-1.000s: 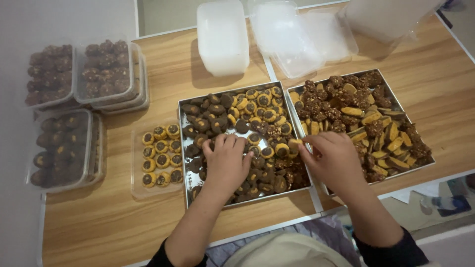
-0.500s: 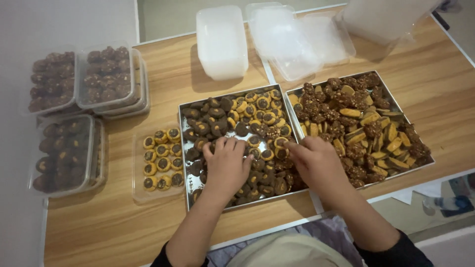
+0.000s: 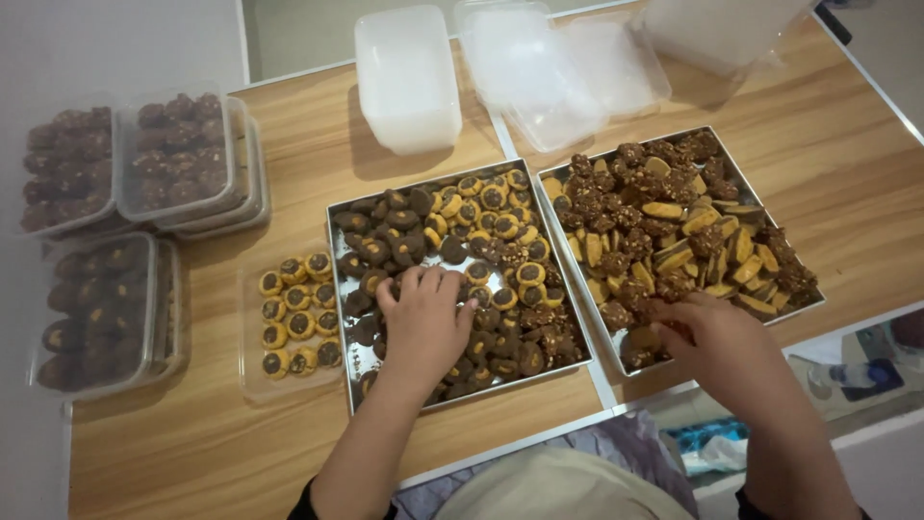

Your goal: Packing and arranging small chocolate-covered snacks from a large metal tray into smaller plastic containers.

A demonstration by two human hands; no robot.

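Wood table (image 3: 318,144), clear tubs (image 3: 409,77) top, hands on cookie trays (image 3: 339,289)

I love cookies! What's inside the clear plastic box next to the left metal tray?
The clear plastic box holds round yellow cookies with dark chocolate centres, in neat rows. None are covered; its near end shows none.

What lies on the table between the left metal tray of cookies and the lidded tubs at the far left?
In the head view, a clear shallow container of round yellow cookies lies between.
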